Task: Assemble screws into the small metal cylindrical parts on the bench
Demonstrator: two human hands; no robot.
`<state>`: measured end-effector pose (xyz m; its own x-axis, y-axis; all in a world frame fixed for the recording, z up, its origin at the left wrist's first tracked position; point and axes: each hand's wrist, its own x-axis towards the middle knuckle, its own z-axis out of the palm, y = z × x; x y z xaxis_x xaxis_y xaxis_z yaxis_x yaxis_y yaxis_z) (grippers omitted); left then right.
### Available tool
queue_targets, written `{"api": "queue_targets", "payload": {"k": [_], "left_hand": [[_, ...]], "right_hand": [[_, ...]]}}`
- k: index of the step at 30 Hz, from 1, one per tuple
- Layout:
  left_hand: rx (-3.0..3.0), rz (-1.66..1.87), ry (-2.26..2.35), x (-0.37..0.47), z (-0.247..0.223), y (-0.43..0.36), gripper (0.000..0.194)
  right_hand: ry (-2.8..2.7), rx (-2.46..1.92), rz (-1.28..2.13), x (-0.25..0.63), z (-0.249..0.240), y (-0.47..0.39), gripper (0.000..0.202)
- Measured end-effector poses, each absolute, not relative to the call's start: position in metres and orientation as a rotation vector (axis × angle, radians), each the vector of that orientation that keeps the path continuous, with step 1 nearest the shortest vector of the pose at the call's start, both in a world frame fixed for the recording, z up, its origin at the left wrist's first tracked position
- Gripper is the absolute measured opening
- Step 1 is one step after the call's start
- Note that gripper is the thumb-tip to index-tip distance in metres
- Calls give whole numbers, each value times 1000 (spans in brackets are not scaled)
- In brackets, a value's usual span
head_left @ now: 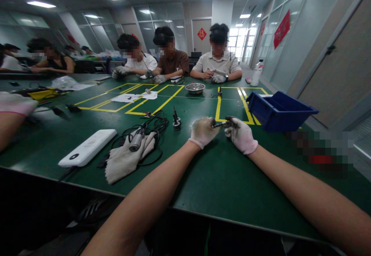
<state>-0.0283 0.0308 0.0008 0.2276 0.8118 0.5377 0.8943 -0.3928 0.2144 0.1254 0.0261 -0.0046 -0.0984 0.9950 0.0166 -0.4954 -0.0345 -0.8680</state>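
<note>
Above the green table (199, 178), my left hand (204, 130) in a pale glove is closed around a thin dark metal rod (219, 125). The glove of my right hand (240, 133) has darkened fingertips, which pinch the rod's other end. Too small to tell is what kind of part the rod is. Left of my hands, a dark metal shaft with round collars (176, 120) stands upright. Farther left, a silver cylindrical tool (136, 140) with a cable lies on a grey cloth (123, 165).
A blue bin (282, 113) stands at the right, a steel bowl (195, 88) farther back. A white power bank (88, 147) lies left among black cables (159, 124). Yellow tape (171, 100) marks the tabletop. Several people sit across; another person's gloved hand (16, 103) shows at the left edge.
</note>
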Motion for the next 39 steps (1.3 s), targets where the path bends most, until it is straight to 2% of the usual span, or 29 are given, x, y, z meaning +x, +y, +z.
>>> {"api": "queue_targets", "payload": {"k": [4,9,15,23,39], "left_hand": [[-2328,-877,-1667,-28,1,31,36],[-2322,-856,-1706,-30,1,32,34],[-2313,-845,-1705,-29,2,30,35],[-2306,-817,-1720,-28,0,30,38],[-2366,-875,-1662,-32,-4,34,36]], "right_hand": [[-849,-760,1542,127,-1,24,20],[-850,-790,1577,127,-1,25,47],[-1046,-834,1393,123,-11,28,29],[-957,-974,1169,129,-21,38,37],[-1152,-868,1355,131,-19,38,35]]}}
